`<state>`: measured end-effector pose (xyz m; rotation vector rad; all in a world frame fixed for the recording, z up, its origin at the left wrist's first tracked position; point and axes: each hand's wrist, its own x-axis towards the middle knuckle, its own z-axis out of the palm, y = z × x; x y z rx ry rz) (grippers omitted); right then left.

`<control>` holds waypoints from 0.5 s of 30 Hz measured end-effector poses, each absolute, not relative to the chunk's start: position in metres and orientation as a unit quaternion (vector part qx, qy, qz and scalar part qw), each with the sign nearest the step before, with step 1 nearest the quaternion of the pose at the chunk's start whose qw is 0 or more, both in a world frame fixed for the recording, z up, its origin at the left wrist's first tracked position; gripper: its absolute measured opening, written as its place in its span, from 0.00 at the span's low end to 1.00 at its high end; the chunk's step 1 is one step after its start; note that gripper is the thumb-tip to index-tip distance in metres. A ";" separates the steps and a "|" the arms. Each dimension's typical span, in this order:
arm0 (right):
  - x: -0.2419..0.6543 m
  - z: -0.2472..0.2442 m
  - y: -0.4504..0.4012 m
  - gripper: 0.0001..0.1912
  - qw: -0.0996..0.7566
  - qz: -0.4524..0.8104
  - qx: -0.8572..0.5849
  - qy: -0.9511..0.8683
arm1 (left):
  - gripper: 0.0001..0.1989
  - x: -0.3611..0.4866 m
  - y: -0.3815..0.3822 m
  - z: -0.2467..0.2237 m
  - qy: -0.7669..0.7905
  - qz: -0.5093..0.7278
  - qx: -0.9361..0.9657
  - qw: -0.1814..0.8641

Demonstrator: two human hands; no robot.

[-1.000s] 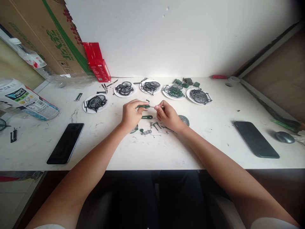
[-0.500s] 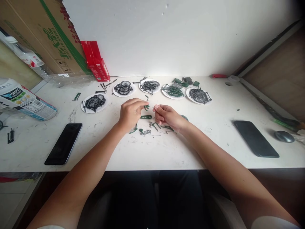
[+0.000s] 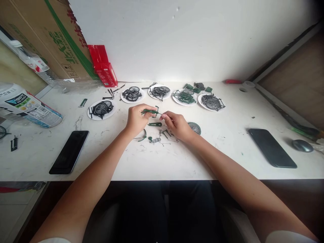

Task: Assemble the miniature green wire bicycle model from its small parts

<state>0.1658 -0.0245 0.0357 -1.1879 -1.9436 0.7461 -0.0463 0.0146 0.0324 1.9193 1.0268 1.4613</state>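
Slim green bicycle-like frame (image 3: 150,111), clamped in the left grip (image 3: 137,118), points its long axis toward the right grip (image 3: 179,125), which pinches a thin dark rod (image 3: 159,113)

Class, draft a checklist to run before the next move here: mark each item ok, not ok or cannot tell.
1. Left hand has a grip on the green part: ok.
2. Right hand has a grip on the thin rod: ok.
3. Thin rod seated in the green part: cannot tell, too small.
4. Green-rimmed wheel in view: ok.
5. Small loose parts gathered on a plate: not ok, scattered on the tabletop.
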 end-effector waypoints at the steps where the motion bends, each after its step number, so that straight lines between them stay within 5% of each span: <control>1: 0.166 0.036 -0.024 0.31 0.359 0.296 -0.464 -0.754 | 0.10 -0.047 0.015 0.032 0.373 0.539 0.710 0.257; 15: 0.169 0.045 -0.021 0.23 0.326 0.706 -0.370 -0.508 | 0.14 -0.050 0.015 0.032 0.316 0.541 0.753 0.202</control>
